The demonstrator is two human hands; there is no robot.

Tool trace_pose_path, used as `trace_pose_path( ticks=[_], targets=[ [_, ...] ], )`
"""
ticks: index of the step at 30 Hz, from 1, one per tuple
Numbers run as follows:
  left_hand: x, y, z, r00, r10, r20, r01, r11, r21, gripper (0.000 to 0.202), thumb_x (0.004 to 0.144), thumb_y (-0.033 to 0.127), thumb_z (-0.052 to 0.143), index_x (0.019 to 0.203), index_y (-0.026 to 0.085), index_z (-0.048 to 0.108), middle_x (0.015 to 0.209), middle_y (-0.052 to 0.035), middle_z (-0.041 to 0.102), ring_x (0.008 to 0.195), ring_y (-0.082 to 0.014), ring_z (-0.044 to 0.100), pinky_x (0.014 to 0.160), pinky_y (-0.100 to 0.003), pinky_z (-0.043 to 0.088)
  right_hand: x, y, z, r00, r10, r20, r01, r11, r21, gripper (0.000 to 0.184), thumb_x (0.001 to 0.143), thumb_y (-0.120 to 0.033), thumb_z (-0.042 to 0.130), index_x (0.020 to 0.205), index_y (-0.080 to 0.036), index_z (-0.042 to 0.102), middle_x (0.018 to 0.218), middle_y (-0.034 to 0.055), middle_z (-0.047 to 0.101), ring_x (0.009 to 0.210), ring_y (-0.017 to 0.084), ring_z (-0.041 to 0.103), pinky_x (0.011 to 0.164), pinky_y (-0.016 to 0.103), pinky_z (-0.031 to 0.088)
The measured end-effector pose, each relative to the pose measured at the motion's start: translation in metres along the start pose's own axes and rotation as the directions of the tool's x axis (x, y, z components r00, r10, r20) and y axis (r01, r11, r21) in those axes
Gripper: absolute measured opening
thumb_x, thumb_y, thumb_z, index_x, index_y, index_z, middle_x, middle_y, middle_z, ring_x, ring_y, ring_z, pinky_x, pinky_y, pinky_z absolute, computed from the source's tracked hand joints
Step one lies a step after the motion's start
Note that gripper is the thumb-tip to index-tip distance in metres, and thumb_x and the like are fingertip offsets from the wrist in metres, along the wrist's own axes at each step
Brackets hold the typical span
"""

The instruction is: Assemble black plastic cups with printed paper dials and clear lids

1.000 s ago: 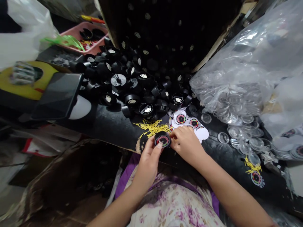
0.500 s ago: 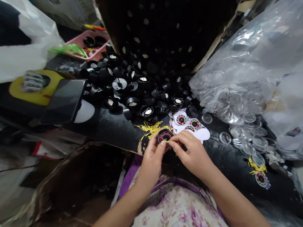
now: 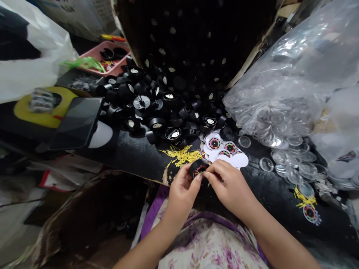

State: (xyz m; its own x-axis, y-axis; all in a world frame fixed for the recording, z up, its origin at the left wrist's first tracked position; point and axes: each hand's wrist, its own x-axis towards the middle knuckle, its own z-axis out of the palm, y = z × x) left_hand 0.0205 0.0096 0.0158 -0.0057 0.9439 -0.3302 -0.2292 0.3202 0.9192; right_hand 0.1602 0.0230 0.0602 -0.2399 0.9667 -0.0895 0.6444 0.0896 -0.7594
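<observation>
Hands meet at lower centre of the frame, over the near edge of the black work surface [image 3: 134,153]. Left hand [image 3: 182,188] grips a small round black cap [image 3: 198,169] between thumb and fingers; the cap is tilted, and a coloured ring disc shows inside it. Right hand [image 3: 228,185] is pinched closed at the cap's right rim, thumb and forefinger tips touching the cap; whether something small sits between those fingertips cannot be told.

Just above the cap, centre of the frame: a scatter of thin yellow pieces [image 3: 182,154]. To their right, touching or overlapping one another, a cluster of white printed discs [image 3: 224,149] with red-green ring marks. Above both, filling upper centre, a large heap of black caps [image 3: 157,101], many showing pale inserts, spilling from a dark box [image 3: 196,33].

Right side of the frame: a clear plastic bag [image 3: 294,74] holding round transparent lenses, with loose clear lenses [image 3: 283,157] spread on the surface below it. Lower right: a second small yellow scatter beside one printed disc [image 3: 310,213].

Left of centre: a dark phone [image 3: 77,122] lying face up, its corner over a white rounded shape. Upper left: a pink tray [image 3: 105,56] with black parts, and a white plastic bag [image 3: 30,63]. Bottom of frame: floral fabric [image 3: 207,243] over the lap.
</observation>
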Motion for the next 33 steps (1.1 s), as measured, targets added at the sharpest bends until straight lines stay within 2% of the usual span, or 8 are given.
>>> trace_pose_path(
  ticks=[6,10,13,15,20,25,29,33],
  targets=[
    [-0.001,0.001,-0.003,0.993,0.115,-0.007,-0.112,0.976,0.184,0.017,0.080,0.017,0.062,0.097,0.020,0.064,0.092,0.0010,0.072,0.086,-0.0147,0.068,0.080,-0.024,0.052,-0.002,-0.002,0.005,0.999,0.037,-0.021,-0.037,0.999,-0.011,0.023,0.090,-0.014,0.055,0.070,-0.018,0.047,0.070,-0.0015,0.053,0.066,0.013,0.049,0.064,0.027,0.033],
    [0.004,0.000,-0.006,0.996,-0.042,0.076,0.038,0.998,0.054,0.024,0.082,0.024,0.064,0.106,0.020,0.063,0.103,-0.0023,0.073,0.100,-0.0175,0.068,0.089,-0.027,0.052,0.002,0.002,0.003,0.999,0.033,-0.012,-0.034,0.998,-0.053,0.028,0.087,-0.017,0.060,0.063,-0.018,0.046,0.063,-0.0028,0.050,0.060,0.012,0.046,0.061,0.027,0.031],
    [0.007,-0.001,-0.011,0.974,-0.165,0.154,0.181,0.979,-0.095,0.037,0.082,0.028,0.066,0.117,0.020,0.060,0.117,-0.0053,0.071,0.114,-0.0208,0.063,0.098,-0.032,0.049,0.005,0.005,-0.001,0.995,-0.090,-0.041,0.084,0.988,-0.133,0.006,0.089,-0.017,0.057,0.086,-0.017,0.062,0.079,0.0022,0.060,0.074,0.016,0.054,0.070,0.029,0.036],
    [0.008,-0.003,-0.013,0.967,-0.185,0.176,0.205,0.974,-0.100,0.042,0.083,0.031,0.067,0.123,0.022,0.059,0.126,-0.0054,0.067,0.121,-0.0214,0.059,0.103,-0.033,0.046,0.007,0.007,-0.001,0.982,-0.184,-0.040,0.169,0.955,-0.242,0.012,0.090,-0.015,0.054,0.098,-0.015,0.063,0.088,0.0056,0.063,0.082,0.018,0.056,0.075,0.032,0.036],
    [0.002,-0.005,-0.010,0.954,-0.282,0.100,0.291,0.952,-0.092,0.050,0.078,0.048,0.071,0.120,0.022,0.066,0.129,-0.0060,0.066,0.120,-0.0265,0.060,0.100,-0.037,0.050,0.011,0.008,0.005,0.958,-0.288,-0.004,0.258,0.863,-0.434,0.013,0.089,-0.013,0.050,0.083,-0.015,0.061,0.080,0.0054,0.063,0.079,0.020,0.054,0.075,0.033,0.036],
    [-0.006,-0.007,-0.002,0.918,-0.394,0.037,0.396,0.916,-0.065,0.046,0.080,0.053,0.066,0.116,0.024,0.068,0.130,-0.0058,0.065,0.122,-0.0288,0.059,0.098,-0.037,0.053,0.007,0.002,0.004,0.995,-0.078,-0.055,0.055,0.940,-0.338,0.007,0.086,-0.015,0.054,0.082,-0.017,0.059,0.078,0.0013,0.064,0.074,0.015,0.055,0.072,0.028,0.038],
    [0.004,-0.018,0.000,0.927,-0.369,0.076,0.369,0.929,0.008,0.054,0.075,0.048,0.074,0.123,0.026,0.064,0.134,-0.0042,0.063,0.127,-0.0279,0.055,0.102,-0.037,0.050,0.006,0.030,-0.021,0.993,0.113,0.012,-0.107,0.961,-0.255,0.010,0.090,-0.022,0.056,0.084,-0.021,0.064,0.079,-0.0032,0.067,0.072,0.010,0.059,0.068,0.020,0.042],
    [0.004,-0.021,0.008,0.937,-0.348,0.039,0.347,0.910,-0.226,0.055,0.067,0.049,0.080,0.113,0.021,0.067,0.116,-0.0070,0.072,0.103,-0.0246,0.069,0.085,-0.034,0.058,0.008,0.070,-0.058,0.922,0.246,-0.301,-0.361,0.829,-0.428,0.026,0.096,-0.032,0.046,0.109,-0.018,0.065,0.114,0.0113,0.066,0.096,0.020,0.064,0.085,0.032,0.047]
  ],
)
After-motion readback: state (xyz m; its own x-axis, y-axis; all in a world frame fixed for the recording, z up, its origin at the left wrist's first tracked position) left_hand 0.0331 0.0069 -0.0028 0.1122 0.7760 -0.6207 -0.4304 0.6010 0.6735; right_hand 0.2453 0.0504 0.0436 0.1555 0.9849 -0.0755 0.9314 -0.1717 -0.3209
